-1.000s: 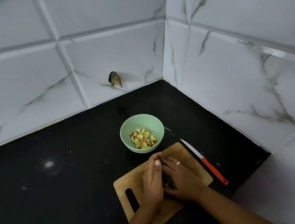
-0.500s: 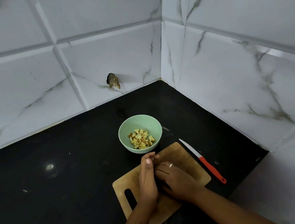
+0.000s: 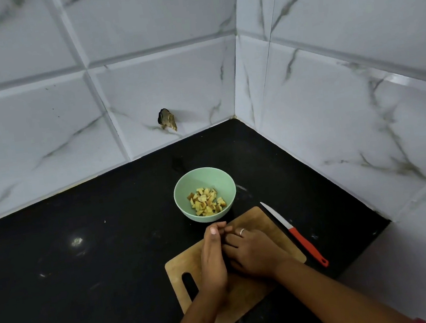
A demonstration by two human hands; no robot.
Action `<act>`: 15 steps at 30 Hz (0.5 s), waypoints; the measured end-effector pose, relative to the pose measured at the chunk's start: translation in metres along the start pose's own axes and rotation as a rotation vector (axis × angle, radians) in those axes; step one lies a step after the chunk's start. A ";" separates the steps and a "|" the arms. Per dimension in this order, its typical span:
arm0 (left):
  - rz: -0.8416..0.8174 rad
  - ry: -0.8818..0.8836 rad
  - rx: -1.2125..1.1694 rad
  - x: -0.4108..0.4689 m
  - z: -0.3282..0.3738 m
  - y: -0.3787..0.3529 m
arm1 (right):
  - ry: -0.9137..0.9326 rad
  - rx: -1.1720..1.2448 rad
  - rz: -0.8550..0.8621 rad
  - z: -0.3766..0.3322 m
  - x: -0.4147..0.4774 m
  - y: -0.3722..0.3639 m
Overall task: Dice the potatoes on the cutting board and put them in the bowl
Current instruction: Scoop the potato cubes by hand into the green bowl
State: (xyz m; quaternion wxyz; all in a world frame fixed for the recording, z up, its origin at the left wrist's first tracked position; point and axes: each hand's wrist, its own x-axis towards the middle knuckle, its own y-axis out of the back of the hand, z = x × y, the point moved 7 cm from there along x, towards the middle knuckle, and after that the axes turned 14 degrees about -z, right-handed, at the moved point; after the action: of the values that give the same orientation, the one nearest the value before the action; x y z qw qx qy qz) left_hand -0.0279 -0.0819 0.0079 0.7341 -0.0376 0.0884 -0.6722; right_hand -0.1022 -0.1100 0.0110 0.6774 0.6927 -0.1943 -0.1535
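A wooden cutting board lies on the black counter. Both my hands meet on it. My left hand stands on its edge with the fingers straight. My right hand, with a ring on one finger, lies palm down, fingertips against the left palm. Whatever is between them is hidden. Just beyond the board stands a mint green bowl holding several diced potato pieces. A knife with a white blade and red handle lies along the board's right edge, touched by neither hand.
The black counter sits in a corner of white marble-look tiled walls at the back and right. A small brownish lump sticks to the back wall above the counter.
Both hands, still pressed together, have slid slightly left across the board. Bowl, knife and board have not moved.
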 end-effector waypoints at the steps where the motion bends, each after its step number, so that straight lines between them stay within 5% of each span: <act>1: 0.030 0.028 -0.028 0.000 -0.002 0.001 | 0.006 0.013 0.006 -0.001 0.001 0.000; 5: 0.165 0.187 -0.232 -0.005 -0.020 0.000 | -0.195 0.333 0.152 0.012 0.004 0.014; 11: 0.280 0.337 -0.524 -0.012 -0.020 -0.027 | -0.603 1.170 0.504 0.018 0.004 0.025; 15: 0.325 0.344 -0.720 -0.009 -0.007 -0.027 | -0.738 1.629 0.542 0.016 0.008 0.023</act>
State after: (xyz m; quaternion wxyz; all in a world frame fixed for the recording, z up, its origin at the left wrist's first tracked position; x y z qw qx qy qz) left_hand -0.0564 -0.0755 0.0061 0.7453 -0.1641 0.4432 -0.4704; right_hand -0.1040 -0.1277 0.0343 -0.1088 0.7926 -0.5998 -0.0171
